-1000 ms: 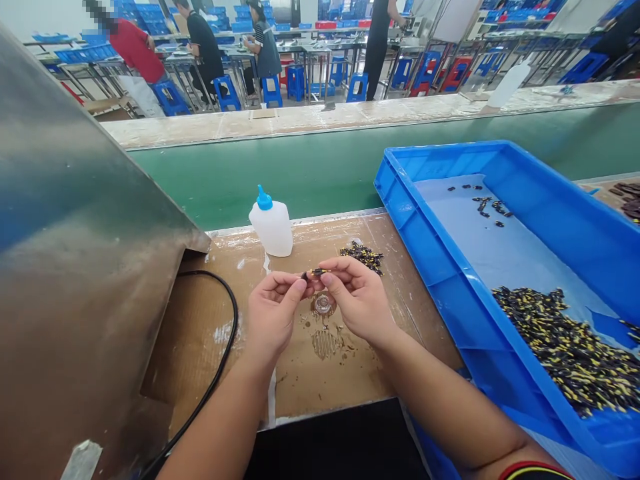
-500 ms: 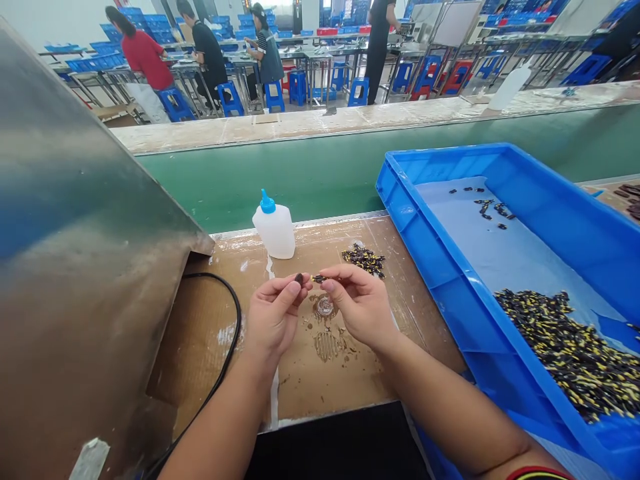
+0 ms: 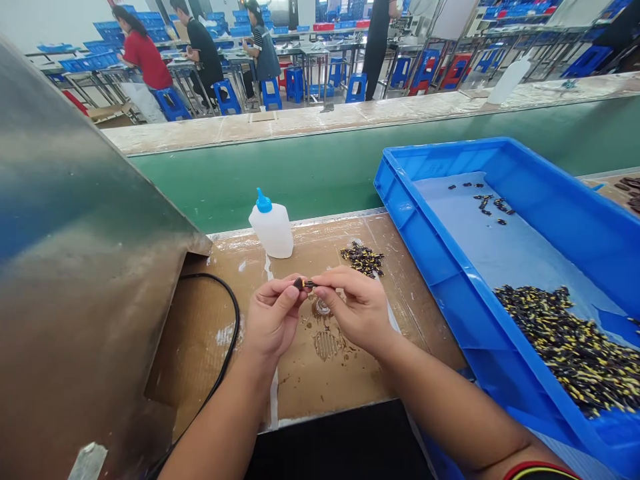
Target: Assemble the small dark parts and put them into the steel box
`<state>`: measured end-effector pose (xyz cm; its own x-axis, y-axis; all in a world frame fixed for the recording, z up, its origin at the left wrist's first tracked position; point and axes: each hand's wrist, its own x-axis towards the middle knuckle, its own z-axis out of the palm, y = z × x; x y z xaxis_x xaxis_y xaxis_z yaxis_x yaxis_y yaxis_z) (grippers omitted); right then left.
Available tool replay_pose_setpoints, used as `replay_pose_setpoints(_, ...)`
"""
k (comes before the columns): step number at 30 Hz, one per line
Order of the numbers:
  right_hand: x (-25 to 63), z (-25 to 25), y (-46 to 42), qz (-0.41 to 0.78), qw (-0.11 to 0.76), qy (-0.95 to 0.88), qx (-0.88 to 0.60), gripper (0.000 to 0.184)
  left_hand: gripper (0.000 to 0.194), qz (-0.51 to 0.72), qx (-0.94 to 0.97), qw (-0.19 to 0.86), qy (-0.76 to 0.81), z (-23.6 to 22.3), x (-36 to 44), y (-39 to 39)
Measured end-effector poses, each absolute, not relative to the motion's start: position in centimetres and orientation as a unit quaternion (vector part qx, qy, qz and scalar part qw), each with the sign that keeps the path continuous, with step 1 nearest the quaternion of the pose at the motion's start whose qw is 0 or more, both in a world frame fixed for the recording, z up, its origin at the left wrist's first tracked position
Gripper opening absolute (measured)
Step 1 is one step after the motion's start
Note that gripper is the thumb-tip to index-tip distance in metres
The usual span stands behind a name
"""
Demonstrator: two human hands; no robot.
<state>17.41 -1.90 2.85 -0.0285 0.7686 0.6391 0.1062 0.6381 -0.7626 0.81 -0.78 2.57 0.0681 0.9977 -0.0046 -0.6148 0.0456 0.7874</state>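
Note:
My left hand (image 3: 273, 320) and my right hand (image 3: 357, 308) meet fingertip to fingertip above the brown worktop (image 3: 320, 373). Both pinch one small black and yellow part (image 3: 304, 284) between them. Under the hands lies a small clear cap (image 3: 323, 307) on a glue-stained patch. A little heap of the same parts (image 3: 363, 259) lies just beyond my right hand. A white squeeze bottle with a blue tip (image 3: 272, 227) stands upright behind my left hand.
A large blue crate (image 3: 400, 200) at the right holds a big pile of black and yellow parts (image 3: 570, 347) and several loose ones. A slanted metal panel (image 3: 75, 267) fills the left, with a black cable (image 3: 225, 333) beside it. A green conveyor belt (image 3: 310, 173) runs behind; people work at far tables.
My hands have closed together: the gap between the dark piece in the left fingers and the yellow-tipped piece in the right is gone. Both hands sit slightly lower.

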Motion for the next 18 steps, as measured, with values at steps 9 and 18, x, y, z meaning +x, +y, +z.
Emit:
replay_pose_setpoints(9, 17.43, 2.82, -1.90, 0.274, 0.612, -0.666, -0.328, 0.019, 0.025, 0.622, 0.327, 0.643, 0.305, 2.64, 0.96, -0.95)
replay_pose_setpoints(18, 17.57, 2.78, -1.90, 0.270, 0.604, -0.671, -0.333, 0.021, 0.026, 0.629, 0.339, 0.625, 0.315, 2.77, 1.00, -0.92)
